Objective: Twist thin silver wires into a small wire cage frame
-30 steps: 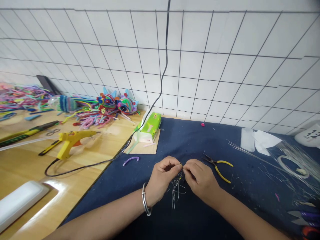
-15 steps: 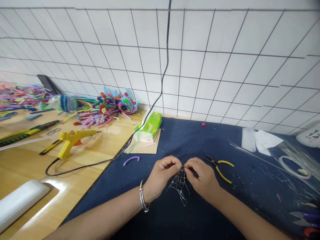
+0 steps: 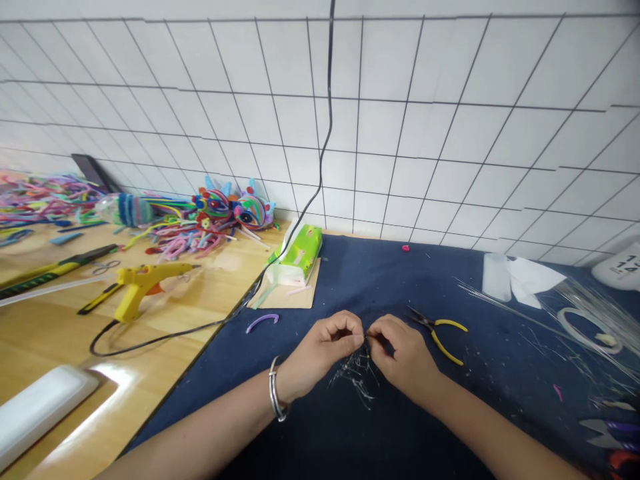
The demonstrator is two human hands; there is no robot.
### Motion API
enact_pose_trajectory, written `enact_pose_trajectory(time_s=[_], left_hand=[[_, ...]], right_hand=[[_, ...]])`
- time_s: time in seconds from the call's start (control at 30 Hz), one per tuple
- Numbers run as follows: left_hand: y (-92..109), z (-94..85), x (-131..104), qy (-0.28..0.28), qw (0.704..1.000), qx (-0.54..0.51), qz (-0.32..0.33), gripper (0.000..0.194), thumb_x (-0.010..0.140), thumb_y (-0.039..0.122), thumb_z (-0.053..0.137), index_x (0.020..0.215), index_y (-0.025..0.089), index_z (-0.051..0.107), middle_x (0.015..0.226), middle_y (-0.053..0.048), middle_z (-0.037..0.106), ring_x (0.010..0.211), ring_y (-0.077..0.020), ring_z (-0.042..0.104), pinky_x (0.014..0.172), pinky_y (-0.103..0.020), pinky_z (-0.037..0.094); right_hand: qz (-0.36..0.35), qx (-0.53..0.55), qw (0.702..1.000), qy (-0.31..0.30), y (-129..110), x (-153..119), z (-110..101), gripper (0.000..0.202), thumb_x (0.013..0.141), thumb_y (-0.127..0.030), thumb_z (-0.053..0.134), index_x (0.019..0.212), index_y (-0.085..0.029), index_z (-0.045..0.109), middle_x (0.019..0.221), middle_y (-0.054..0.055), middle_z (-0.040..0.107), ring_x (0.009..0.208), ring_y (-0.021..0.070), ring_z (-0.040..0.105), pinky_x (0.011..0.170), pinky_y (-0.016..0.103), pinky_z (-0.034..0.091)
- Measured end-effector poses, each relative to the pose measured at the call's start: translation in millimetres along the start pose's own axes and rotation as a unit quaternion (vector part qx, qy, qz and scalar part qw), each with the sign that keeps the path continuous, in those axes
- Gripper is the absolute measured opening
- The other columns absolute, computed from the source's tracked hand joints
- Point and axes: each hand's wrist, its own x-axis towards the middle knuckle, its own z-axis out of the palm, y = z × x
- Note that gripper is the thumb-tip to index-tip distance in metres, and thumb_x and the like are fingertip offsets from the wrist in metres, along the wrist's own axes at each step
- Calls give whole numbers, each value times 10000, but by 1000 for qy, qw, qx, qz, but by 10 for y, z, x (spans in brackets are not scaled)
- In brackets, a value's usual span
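Thumb and fingers of my left hand [image 3: 333, 343] are pinched together at the middle of the dark cloth [image 3: 210, 380]. My right hand [image 3: 400, 350] pinches right beside it, the fingertips of both almost touching. Between and below them hangs a tangled bunch of thin wires [image 3: 357, 377], silvery and dark, with a small yellow spot near the right fingers. Both hands grip its top end; the exact spot is hidden by the fingertips. Just right of my right hand lie yellow-handled pliers [image 3: 443, 337] with their handles spread. A purple curved piece [image 3: 263, 321] lies to the left.
At left on the wooden table are a yellow glue gun [image 3: 145, 283], a cutter [image 3: 100, 299] and colourful pipe cleaners [image 3: 185, 240]. A green tissue pack [image 3: 303, 253] sits behind my hands. Loose wires [image 3: 595, 313] and scissors [image 3: 607, 433] lie at right. A black cord [image 3: 327, 120] hangs down in front.
My left wrist has shifted slightly left and its fingertips sit a little lower. The hanging wire bunch has turned slightly. Both hands keep their pinch.
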Motion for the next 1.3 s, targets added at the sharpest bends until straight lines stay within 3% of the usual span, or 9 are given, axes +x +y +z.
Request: enact_pose_trajectory(time_s=[0.1,0.3,0.43,0.57,0.63,0.77,0.93,1.17,1.3], left_hand=[[51,-28,-12,-8,999,42,-5,102,826,212,515,764,133,526,767,-14,507,713,-110,451,685,-245,361],[60,-25,-1,40,994,99,-5,89,822,191,508,747,143,498,753,-7,522,679,-94,445,644,-225,362],[5,30,13,57,994,-66,-69,106,814,217,522,750,141,488,720,6,517,493,-31,331,466,-176,255],[-32,86,17,76,963,-229,-121,133,792,223,552,730,132,478,714,6,521,426,-2,246,399,-169,114],[-31,103,7,85,950,-269,-131,126,792,217,556,731,133,484,601,38,467,407,-4,223,391,-170,96],[18,106,-35,44,941,-313,-123,130,826,231,526,738,146,482,449,86,325,371,-14,187,392,-172,119],[135,55,-71,-34,942,-317,-106,152,841,230,504,727,149,444,633,47,471,340,24,190,387,-172,142],[111,-7,-59,-127,958,-237,-102,161,787,240,588,800,163,447,656,42,459,391,-2,335,401,-166,226],[62,-63,-12,-116,981,-134,-82,236,698,172,677,770,150,453,602,61,425,438,-20,370,425,-164,278]], right_hand=[[4,-4,1000,-14,-12,4,-13,124,736,-60,484,721,-182,505,696,-4,517,635,115,484,611,240,381],[12,-16,999,-29,-12,-8,-5,128,725,-57,483,710,-183,497,688,-8,506,633,112,476,613,236,379],[6,-15,1000,-25,-4,-15,14,122,739,-64,474,714,-182,495,689,-5,504,636,112,478,623,236,383],[-9,-18,1000,-13,6,-25,44,120,746,-68,468,713,-177,505,693,5,516,646,118,489,636,240,390],[-21,-20,1000,-9,4,-30,59,120,746,-71,464,707,-174,510,691,10,522,645,122,492,636,243,394],[-33,-16,999,-9,-17,-32,56,130,738,-66,453,694,-172,515,683,14,520,640,125,494,631,245,401],[-22,8,999,-26,-46,-22,34,130,726,-62,464,710,-177,522,676,6,518,631,122,493,611,238,397],[-10,11,1000,-22,-116,-50,48,125,686,-53,476,677,-177,487,648,-7,494,598,114,465,572,235,373],[-22,-13,1000,-5,-104,-46,17,114,718,-68,470,691,-175,496,650,-3,498,604,116,469,580,241,377]])
